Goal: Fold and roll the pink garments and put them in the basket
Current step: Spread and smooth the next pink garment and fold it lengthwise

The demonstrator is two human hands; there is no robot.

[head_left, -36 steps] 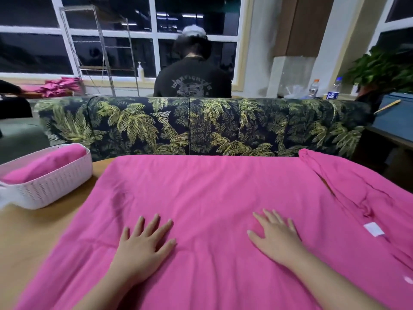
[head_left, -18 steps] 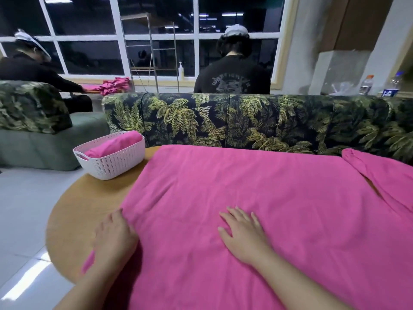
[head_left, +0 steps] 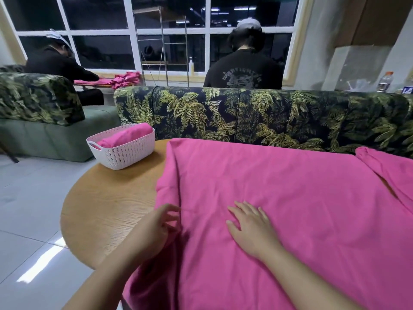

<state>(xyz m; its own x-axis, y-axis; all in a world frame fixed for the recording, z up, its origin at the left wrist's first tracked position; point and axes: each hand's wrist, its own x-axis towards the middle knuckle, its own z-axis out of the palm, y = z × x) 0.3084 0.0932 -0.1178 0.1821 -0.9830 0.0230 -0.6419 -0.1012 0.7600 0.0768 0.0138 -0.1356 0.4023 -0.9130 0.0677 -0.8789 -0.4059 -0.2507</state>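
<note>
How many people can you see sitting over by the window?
2. One person sits far left, bent over pink clothes. The other person sits behind the leafy sofa, back turned. More could be hidden.

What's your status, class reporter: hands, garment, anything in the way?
Left hand pinching the pink garment at its left edge. Right hand flat on it. Basket holds one roll. Nothing in the way.

A pink garment (head_left: 279, 209) lies spread over a round wooden table (head_left: 107, 211). The right hand (head_left: 251, 229) rests flat on the cloth, fingers straight. The left hand (head_left: 156, 229) sits at the garment's left edge, fingers curled at the fabric. A white basket (head_left: 121, 151) holding a rolled pink garment (head_left: 126, 136) stands on the table's far left, before a palm-print sofa (head_left: 257, 115).
</note>
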